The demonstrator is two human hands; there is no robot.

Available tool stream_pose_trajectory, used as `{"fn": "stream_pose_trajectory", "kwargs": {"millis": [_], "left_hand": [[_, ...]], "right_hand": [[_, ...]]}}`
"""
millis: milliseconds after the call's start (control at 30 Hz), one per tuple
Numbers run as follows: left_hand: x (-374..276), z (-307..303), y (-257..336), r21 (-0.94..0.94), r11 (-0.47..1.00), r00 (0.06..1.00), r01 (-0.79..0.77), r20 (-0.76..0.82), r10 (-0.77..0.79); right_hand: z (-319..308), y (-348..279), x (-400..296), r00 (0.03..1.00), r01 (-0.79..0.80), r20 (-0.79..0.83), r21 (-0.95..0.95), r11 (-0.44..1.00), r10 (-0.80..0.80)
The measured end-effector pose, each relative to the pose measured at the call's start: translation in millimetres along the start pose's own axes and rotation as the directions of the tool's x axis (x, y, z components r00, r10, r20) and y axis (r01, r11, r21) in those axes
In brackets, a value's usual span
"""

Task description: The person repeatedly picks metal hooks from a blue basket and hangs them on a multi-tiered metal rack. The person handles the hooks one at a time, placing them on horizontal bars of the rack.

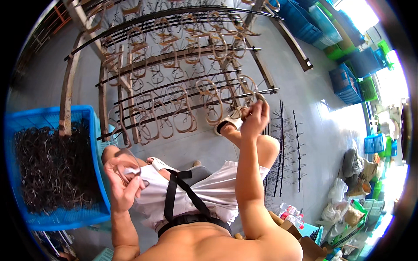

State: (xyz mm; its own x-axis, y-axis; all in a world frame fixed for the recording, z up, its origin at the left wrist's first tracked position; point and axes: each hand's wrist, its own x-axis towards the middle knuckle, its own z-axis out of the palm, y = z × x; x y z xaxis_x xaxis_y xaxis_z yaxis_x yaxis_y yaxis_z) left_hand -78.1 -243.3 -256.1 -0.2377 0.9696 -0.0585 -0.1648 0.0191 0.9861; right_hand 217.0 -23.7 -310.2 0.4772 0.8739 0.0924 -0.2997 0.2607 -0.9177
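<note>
Curved brown frame-like pieces (183, 129) hang in rows on the dark wired rods of a rack (192, 106) before me. My left hand (124, 184), low at the left over my thigh, is shut on a thin, translucent brown looped piece (138, 163). Up at the right end of the lowest front rod, my right hand (256, 117) has its fingers closed on the lower end of a brown looped piece (249, 83). Many dark looped pieces (55, 169) fill a blue plastic crate (58, 222) at my left.
Rack legs (67, 94) stand beside the crate. Loose rods with thin wires (298, 156) lie on the grey floor at the right. Farther right are blue crates (346, 84), plastic bags (336, 212), bottles (290, 213) and cardboard boxes (289, 228).
</note>
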Motion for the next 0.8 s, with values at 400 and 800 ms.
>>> {"fn": "stream_pose_trajectory", "kwargs": {"millis": [400, 800], "left_hand": [[14, 43, -23, -0.061, 0.943, 0.904, 0.327, 0.311, -0.294], [16, 50, -21, -0.019, 0.918, 0.884, 0.396, 0.277, -0.376]], "right_hand": [[-1, 44, 34, 0.972, -0.23, 0.067, 0.132, 0.964, 0.223], [0, 37, 42, 0.926, -0.376, 0.09, 0.258, 0.89, 0.365]]}}
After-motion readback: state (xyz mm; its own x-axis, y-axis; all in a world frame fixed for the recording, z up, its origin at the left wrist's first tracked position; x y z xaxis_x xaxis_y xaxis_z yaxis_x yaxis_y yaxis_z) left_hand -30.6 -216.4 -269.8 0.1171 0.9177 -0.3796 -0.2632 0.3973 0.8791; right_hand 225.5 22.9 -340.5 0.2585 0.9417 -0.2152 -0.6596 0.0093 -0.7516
